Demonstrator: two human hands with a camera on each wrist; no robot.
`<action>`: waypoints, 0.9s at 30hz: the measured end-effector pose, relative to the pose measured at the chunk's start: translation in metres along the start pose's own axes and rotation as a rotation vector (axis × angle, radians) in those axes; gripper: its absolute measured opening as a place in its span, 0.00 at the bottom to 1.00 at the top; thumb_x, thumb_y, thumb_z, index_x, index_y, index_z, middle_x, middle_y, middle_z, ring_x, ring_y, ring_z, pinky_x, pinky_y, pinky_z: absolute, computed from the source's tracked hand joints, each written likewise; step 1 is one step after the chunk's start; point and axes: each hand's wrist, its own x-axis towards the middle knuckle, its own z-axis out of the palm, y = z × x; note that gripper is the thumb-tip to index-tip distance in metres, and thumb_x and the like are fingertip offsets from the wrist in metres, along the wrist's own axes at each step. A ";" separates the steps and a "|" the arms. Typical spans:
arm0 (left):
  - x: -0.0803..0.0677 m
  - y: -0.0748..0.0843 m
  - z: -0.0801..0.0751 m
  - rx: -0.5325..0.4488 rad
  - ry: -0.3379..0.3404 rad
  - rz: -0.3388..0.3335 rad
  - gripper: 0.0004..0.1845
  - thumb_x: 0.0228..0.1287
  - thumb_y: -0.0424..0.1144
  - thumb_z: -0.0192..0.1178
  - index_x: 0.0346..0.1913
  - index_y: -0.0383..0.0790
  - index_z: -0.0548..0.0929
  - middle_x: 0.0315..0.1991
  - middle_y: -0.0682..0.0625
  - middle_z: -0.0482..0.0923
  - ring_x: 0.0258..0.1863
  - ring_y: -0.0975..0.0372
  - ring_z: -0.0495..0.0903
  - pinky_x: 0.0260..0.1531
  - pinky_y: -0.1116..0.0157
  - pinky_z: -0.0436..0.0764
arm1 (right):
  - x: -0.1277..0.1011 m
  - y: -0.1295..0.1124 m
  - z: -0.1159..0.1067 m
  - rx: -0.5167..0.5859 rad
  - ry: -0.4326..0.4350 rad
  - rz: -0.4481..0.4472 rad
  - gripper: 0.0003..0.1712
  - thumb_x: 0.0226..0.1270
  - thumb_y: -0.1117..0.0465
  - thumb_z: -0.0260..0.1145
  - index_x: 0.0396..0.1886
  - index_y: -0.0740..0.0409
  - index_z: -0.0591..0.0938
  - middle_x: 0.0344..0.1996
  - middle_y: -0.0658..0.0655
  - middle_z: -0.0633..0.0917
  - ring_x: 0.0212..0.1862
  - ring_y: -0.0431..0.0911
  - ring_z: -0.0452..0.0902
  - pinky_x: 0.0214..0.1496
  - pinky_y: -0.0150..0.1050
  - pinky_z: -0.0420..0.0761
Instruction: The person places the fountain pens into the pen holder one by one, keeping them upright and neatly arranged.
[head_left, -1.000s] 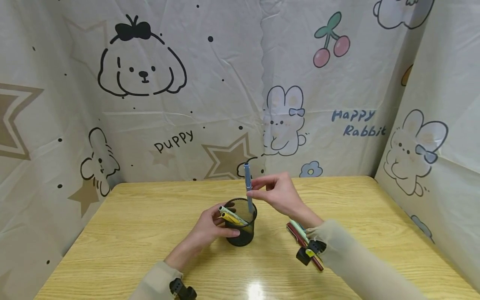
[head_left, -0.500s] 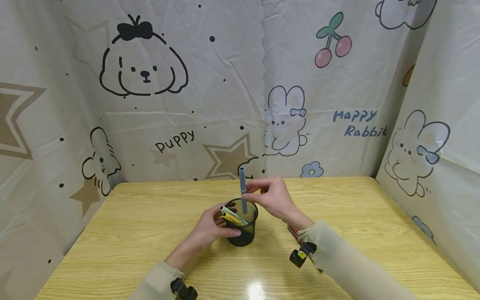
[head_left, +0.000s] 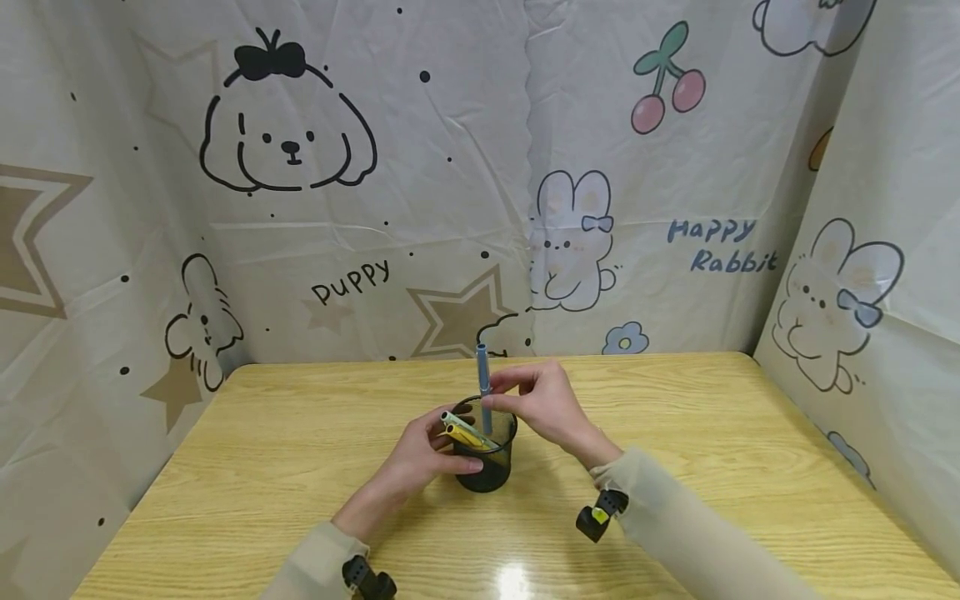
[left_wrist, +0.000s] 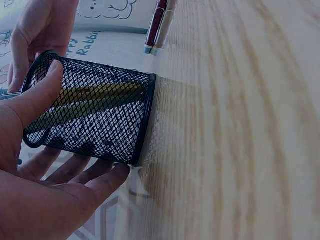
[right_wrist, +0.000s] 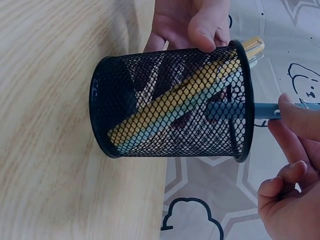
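A black mesh pen holder stands upright on the table. My left hand holds it from the left, thumb on the near side and fingers around the far side. A yellow pen and a pale green pen lean inside it, their ends sticking out past the rim. My right hand pinches a blue pen between thumb and fingers. That pen is nearly upright, its lower end inside the holder and, in the right wrist view, well short of the bottom.
A dark red pen lies on the wooden table, seen in the left wrist view; my right forearm hides that spot in the head view. A printed cloth backdrop rises behind and beside the table.
My right hand has moved left and down, lowering the blue pen further into the holder. Its sleeve now covers the pens lying at the right. The left hand keeps its hold.
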 end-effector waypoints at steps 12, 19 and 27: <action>0.000 -0.001 0.001 0.002 0.010 -0.006 0.44 0.56 0.27 0.79 0.76 0.33 0.71 0.69 0.34 0.75 0.69 0.40 0.74 0.72 0.41 0.67 | -0.003 0.008 0.004 -0.011 0.000 0.000 0.09 0.59 0.65 0.82 0.40 0.59 0.94 0.31 0.51 0.91 0.19 0.40 0.63 0.23 0.32 0.60; 0.001 -0.001 0.001 -0.003 0.010 -0.008 0.43 0.56 0.26 0.79 0.75 0.34 0.73 0.67 0.37 0.77 0.68 0.41 0.75 0.71 0.43 0.69 | -0.003 0.010 0.007 -0.030 -0.013 -0.019 0.08 0.60 0.64 0.82 0.40 0.58 0.94 0.32 0.50 0.92 0.19 0.39 0.63 0.23 0.31 0.61; 0.000 -0.001 0.000 -0.014 -0.001 -0.004 0.44 0.56 0.26 0.79 0.76 0.32 0.71 0.69 0.32 0.75 0.68 0.41 0.75 0.71 0.43 0.69 | -0.003 0.009 0.003 -0.035 0.018 0.004 0.09 0.60 0.64 0.82 0.40 0.59 0.94 0.33 0.51 0.92 0.19 0.39 0.60 0.23 0.32 0.59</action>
